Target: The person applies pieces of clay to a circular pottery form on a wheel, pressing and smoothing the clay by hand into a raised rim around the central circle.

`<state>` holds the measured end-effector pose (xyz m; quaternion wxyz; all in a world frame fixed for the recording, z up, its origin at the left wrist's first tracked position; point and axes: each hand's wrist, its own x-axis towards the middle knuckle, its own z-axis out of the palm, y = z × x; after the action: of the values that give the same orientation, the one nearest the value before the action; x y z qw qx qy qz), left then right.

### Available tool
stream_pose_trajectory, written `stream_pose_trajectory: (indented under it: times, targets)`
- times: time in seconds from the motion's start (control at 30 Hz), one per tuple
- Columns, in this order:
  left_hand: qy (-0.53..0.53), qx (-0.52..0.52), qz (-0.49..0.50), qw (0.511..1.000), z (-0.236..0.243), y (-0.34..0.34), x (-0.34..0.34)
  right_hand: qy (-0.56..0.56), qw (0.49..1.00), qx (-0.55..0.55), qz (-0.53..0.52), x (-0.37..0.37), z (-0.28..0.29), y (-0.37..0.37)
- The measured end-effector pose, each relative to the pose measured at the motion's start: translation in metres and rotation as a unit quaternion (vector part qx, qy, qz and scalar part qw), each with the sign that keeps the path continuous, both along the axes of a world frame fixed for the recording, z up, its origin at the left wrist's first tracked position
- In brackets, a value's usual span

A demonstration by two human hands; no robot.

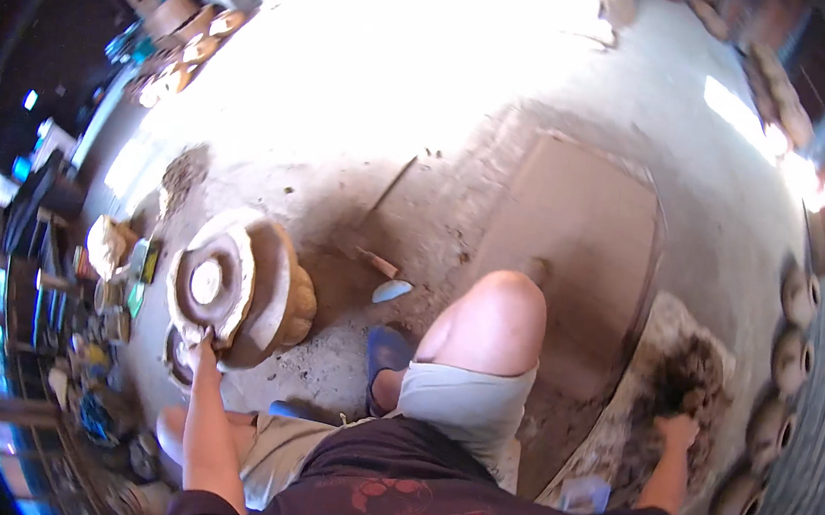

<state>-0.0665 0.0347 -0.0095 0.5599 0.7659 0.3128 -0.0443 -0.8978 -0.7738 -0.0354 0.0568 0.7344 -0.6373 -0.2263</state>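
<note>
On the left, my left hand (205, 349) is closed at the near edge of a ring-shaped mold (241, 285), a pale, clay-smeared piece with a round knob in its centre. The mold rests tilted on a wider, rounded pale form (281, 284). Far to the right, my right hand (678, 428) reaches down to a heap of dark, crumbly clay (691, 379) and looks curled at its near side; its fingertips are partly hidden. The heap lies on a pale, stained cloth (661, 329).
A clay-coated board (577, 225) lies ahead of my knee. On the floor are a thin stick (389, 190), a wooden-handled tool (378, 262) and a pale blue scraper (392, 291). A clear plastic tub (586, 495) stands near the cloth. Round pots (771, 431) line the right wall.
</note>
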Motion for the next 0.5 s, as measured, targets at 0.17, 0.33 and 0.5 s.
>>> stream_pose_trajectory:
  times: [0.17, 0.33, 0.5]
  targets:
    - [-0.122, 0.086, -0.007, 0.989, 0.0, -0.043, -0.026, 0.06, 0.997, -0.035, 0.021, -0.026, -0.027, -0.022]
    - [-0.102, 0.154, -0.036, 0.982, 0.031, -0.056, -0.042, 0.032, 0.997, 0.067, -0.033, -0.031, -0.038, -0.042]
    - [-0.128, 0.305, -0.058, 0.942, 0.034, -0.05, -0.058, -0.115, 0.989, 0.085, -0.043, 0.041, -0.033, -0.051]
